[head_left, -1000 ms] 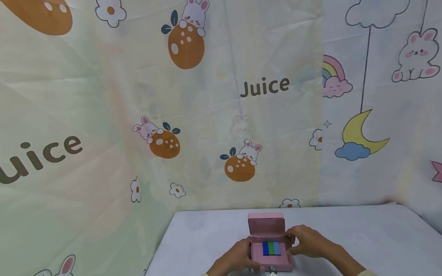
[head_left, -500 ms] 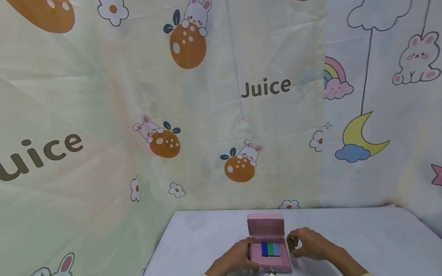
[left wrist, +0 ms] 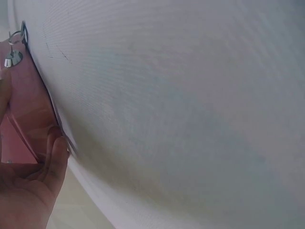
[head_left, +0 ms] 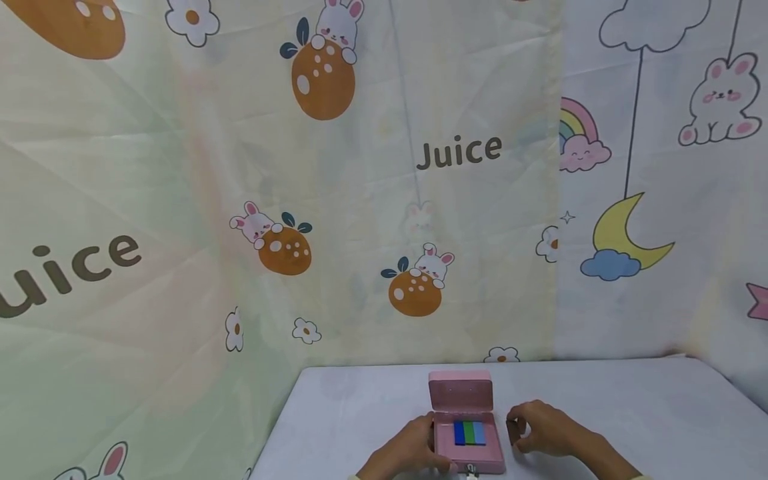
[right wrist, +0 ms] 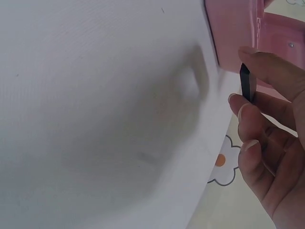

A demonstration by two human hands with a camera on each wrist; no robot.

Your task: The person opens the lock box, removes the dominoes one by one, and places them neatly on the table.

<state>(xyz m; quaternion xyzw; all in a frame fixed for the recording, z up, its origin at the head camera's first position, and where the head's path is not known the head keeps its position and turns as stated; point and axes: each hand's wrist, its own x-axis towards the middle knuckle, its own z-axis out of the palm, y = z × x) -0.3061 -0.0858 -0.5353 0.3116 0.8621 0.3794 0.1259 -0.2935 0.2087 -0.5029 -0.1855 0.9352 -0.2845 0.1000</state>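
"Currently, which hand is holding the dark piece (right wrist: 246,82)?"

"Right hand (head_left: 547,428): thumb and fingertip are standing slightly apart, pinching it at 2 ends. Its longer visible side is running from 1 tip toward the other."

"Where is the pink box (head_left: 486,453) lying from those fingers?"

"It is sitting just beside them, to the person's left, with a narrow gap of table (head_left: 600,393) showing between. I am judging that gap decisive. The lid (head_left: 461,393) is standing raised, and 3 coloured strips (head_left: 470,433) are lying side by side inside."

"And the left hand (head_left: 414,445)?"

"It is gripping the box's left side, fingers bending round it, thumb resting near the front corner."
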